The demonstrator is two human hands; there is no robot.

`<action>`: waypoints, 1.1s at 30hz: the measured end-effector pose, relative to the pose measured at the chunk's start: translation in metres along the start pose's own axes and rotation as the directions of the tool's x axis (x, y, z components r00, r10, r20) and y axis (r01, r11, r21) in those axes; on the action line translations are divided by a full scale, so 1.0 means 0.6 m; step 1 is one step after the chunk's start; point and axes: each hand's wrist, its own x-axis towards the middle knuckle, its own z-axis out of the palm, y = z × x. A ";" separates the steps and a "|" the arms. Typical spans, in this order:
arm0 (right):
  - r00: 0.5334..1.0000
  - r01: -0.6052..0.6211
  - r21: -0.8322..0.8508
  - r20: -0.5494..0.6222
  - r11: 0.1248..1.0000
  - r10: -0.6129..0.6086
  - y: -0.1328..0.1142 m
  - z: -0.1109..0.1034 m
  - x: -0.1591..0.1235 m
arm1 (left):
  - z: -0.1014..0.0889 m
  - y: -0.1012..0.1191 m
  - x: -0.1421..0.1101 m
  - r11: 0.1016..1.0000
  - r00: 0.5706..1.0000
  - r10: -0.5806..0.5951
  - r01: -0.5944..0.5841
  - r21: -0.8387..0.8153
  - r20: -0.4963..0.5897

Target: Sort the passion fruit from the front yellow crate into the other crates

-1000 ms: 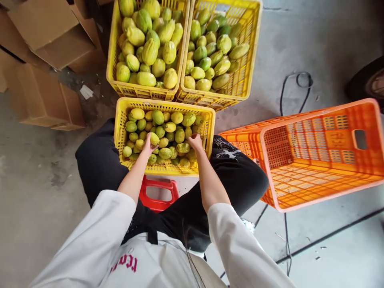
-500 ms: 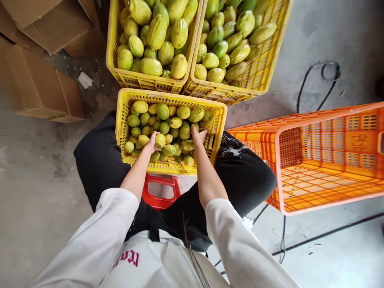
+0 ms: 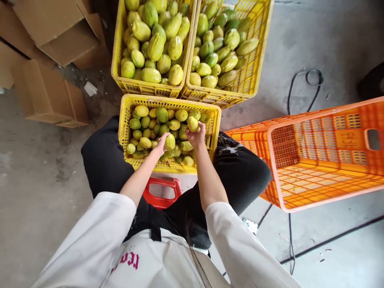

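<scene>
Between my knees sits a yellow plastic crate (image 3: 126,105) holding many small yellow-green fruits that look like papayas. My left hand (image 3: 161,143) is closed around one papaya (image 3: 170,142), held just above the pile. To its right, my right hand (image 3: 198,137) grips another papaya (image 3: 192,124), palm turned up and the fruit raised in its fingers. The two hands are a short way apart over the crate's right half. Loose papayas (image 3: 162,115) lie close around both hands.
Two larger yellow crates, one at left (image 3: 115,68) and one at right (image 3: 255,80), hold bigger papayas beyond my crate. On its side at right lies an orange crate (image 3: 271,160). Cardboard boxes (image 3: 48,92) stand left. A red stool (image 3: 162,204) and black cables (image 3: 333,239) show below.
My right hand has turned up and now holds a papaya; before, its fingers were down among the fruit. My left hand, still holding a papaya, has moved to the right. The view has shifted slightly.
</scene>
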 end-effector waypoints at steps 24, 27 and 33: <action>0.728 0.068 0.161 0.666 0.985 -0.160 -0.227 0.150 -0.165 | 0.141 0.231 -0.242 0.924 0.786 0.360 -0.374 -0.077 0.502; 0.733 0.112 0.197 0.646 0.974 -0.215 -0.235 0.153 -0.163 | 0.150 0.231 -0.246 0.914 0.772 0.403 -0.371 -0.167 0.492; 0.757 -0.032 0.310 0.628 0.950 -0.179 -0.239 0.149 -0.152 | 0.152 0.241 -0.245 0.927 0.832 0.373 -0.351 -0.130 0.411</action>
